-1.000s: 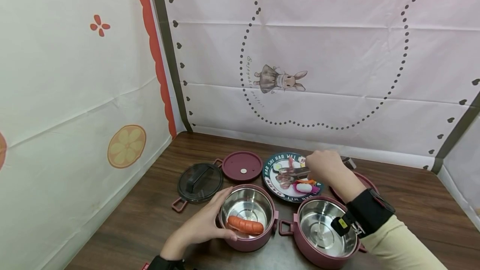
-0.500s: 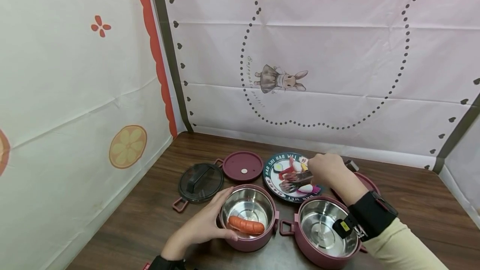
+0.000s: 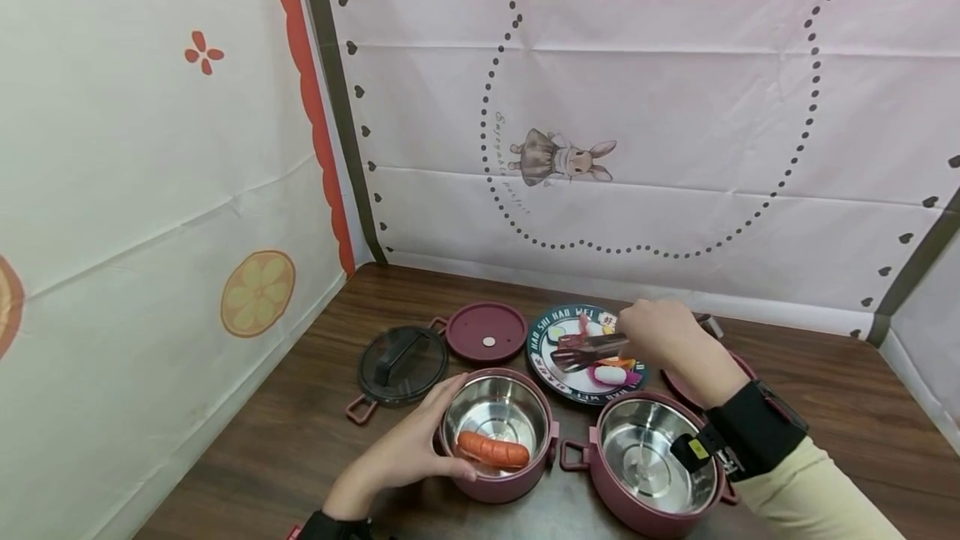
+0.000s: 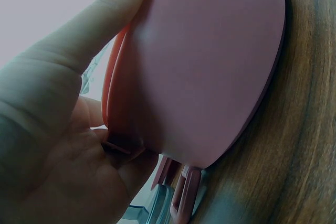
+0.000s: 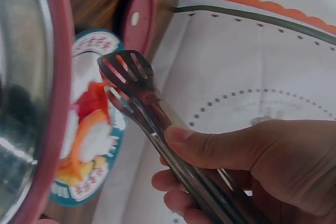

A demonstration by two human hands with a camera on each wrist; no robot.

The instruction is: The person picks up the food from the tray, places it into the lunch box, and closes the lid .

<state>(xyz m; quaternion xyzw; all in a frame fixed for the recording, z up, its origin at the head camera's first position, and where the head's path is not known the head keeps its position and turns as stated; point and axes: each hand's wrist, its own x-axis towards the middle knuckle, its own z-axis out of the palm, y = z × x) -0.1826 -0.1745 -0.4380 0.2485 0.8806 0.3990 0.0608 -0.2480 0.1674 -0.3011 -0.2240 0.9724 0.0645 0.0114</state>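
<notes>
Two maroon steel-lined pots are sitting in front of me on a dark wooden table [image 3: 300, 440]. My left hand [image 3: 408, 457] is cupping the left pot [image 3: 498, 432] from about nine o'clock, fingers curled against its outer wall and thumb lying over the rim; a toy sausage [image 3: 491, 450] is lying inside it. My right hand [image 3: 656, 336] is gripping metal tongs [image 3: 592, 348], fingers and thumb wrapped tight around the handles. I am holding the slotted tips just above a round plate of toy food [image 3: 573, 386] at twelve o'clock from the pots. The tips are standing slightly apart, and I cannot tell whether they are pinching anything. The right pot [image 3: 648, 461] is standing empty just below my right wrist. Two lids are resting at ten and eleven o'clock: a dark lid [image 3: 397, 361] and a maroon lid [image 3: 487, 332].

I am judging the main risk to be a small, smooth toy piece slipping out of the slotted tips, because the grip would be shallow. My forearm is also passing low over the right pot and could nudge it.
</notes>
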